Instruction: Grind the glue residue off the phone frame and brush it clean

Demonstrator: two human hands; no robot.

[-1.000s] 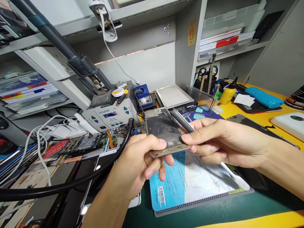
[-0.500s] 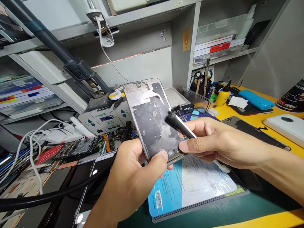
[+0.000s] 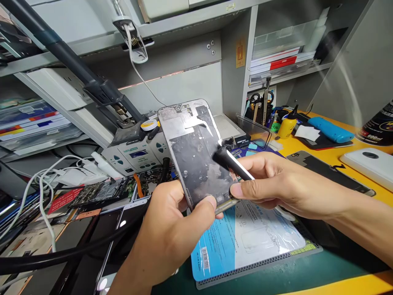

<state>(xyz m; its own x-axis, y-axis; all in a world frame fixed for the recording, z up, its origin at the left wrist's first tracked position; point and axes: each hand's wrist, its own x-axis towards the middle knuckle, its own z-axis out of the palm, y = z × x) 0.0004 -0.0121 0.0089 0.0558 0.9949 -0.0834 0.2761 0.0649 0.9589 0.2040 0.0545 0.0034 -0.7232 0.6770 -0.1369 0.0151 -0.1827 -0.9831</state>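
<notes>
A phone's opened inner frame (image 3: pixel 196 159), scuffed black with pale smears and specks and a silvery upper part, is held tilted up in front of me. My left hand (image 3: pixel 181 217) grips its lower left corner, thumb on the face and fingers behind. In my right hand (image 3: pixel 276 184) is a black-and-white brush (image 3: pixel 236 164), its dark, slightly blurred head over the frame's right side. I cannot tell whether the bristles touch the surface. The right thumb lies against the frame's lower right edge.
Beneath the hands lies a blue-and-white package (image 3: pixel 245 241) on a green mat (image 3: pixel 276 272). A soldering station (image 3: pixel 135 153) stands behind, phone parts (image 3: pixel 70 254) lie left, and a black cable (image 3: pixel 76 252) crosses there. To the right are a yellow bottle (image 3: pixel 287 126) and a white device (image 3: pixel 368 159).
The phone frame's top has shifted slightly up and left. The brush head has moved a little within the right hand's grip area; both hands stay nearly in place.
</notes>
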